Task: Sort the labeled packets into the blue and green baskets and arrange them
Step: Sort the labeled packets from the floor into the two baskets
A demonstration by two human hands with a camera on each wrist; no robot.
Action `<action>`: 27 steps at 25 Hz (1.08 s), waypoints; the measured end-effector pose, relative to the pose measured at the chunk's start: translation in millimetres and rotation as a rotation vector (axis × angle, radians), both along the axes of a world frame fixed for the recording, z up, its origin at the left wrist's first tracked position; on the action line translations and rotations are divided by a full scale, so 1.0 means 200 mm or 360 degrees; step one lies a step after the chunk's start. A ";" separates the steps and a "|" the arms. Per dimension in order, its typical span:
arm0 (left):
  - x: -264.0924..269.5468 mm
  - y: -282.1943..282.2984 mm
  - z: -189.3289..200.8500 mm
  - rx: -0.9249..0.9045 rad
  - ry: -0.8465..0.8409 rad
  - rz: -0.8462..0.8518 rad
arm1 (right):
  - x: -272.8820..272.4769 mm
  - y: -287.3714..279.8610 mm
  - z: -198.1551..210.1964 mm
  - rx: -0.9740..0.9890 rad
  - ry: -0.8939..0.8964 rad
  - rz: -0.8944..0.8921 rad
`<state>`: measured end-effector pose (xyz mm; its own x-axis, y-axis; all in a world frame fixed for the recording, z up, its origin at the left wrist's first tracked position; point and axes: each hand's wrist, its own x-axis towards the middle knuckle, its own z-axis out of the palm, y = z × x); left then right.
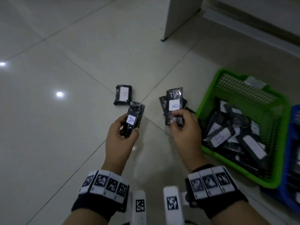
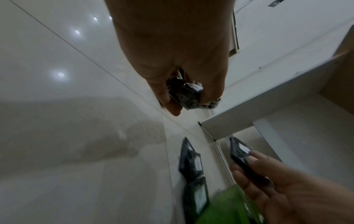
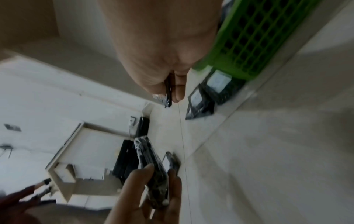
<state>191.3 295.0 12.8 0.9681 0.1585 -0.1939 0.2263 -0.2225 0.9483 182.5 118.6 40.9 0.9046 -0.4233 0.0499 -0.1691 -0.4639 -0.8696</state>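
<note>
My left hand grips a black wrapped packet with a white label marked A, held upright above the floor. In the left wrist view its end shows between thumb and fingers. My right hand pinches the lower end of a packet labelled B; the right wrist view shows it edge-on. The green basket at the right holds several labelled packets. A blue basket stands beyond it at the frame's right edge, its contents mostly cut off.
One labelled packet lies alone on the tiled floor ahead. Others lie against the green basket's left side, partly behind the B packet. A white cabinet panel stands at the back, with a wall skirting to its right.
</note>
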 end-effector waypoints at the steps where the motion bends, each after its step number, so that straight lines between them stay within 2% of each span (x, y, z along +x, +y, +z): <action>1: -0.01 -0.08 0.01 -0.0025 -0.0004 -0.0042 | -0.07 -0.10 0.03 -0.0003 -0.0077 -0.0128; 3: -0.03 -0.25 0.04 -0.0035 -0.0016 -0.0127 | -0.19 -0.31 0.07 -0.0052 -0.0065 -0.0365; 5: -0.05 -0.42 0.06 -0.0052 -0.0036 -0.0216 | -0.29 -0.49 0.07 -0.0102 0.0081 -0.0492; 7: -0.07 -0.59 0.09 -0.0087 -0.0065 -0.0292 | -0.34 -0.63 0.05 -0.0155 0.0250 -0.0409; 9: -0.10 -0.75 0.13 -0.0134 -0.0088 -0.0368 | -0.35 -0.71 0.05 -0.0226 0.0384 -0.0200; 11: -0.14 -0.91 0.18 -0.0147 -0.0109 -0.0470 | -0.38 -0.78 0.07 -0.0216 0.0380 -0.0137; 14: -0.20 -1.11 0.24 -0.0110 -0.0151 -0.0608 | -0.50 -0.91 0.13 -0.0109 0.0163 -0.0380; 17: -0.28 -1.35 0.28 0.0044 -0.0216 -0.0781 | -0.73 -1.12 0.16 -0.0531 0.0018 -0.0718; 20: -0.37 -1.65 0.29 0.0020 -0.0251 -0.0951 | -0.95 -1.33 0.12 -0.0825 0.0252 -0.0948; 23: -0.43 -1.94 0.27 0.0078 -0.0278 -0.1074 | -1.12 -1.47 0.03 -0.0854 0.0593 -0.0872; 27: -0.46 -2.20 0.19 0.0335 -0.0326 -0.1130 | -1.19 -1.54 -0.06 -0.0813 0.0812 -0.0566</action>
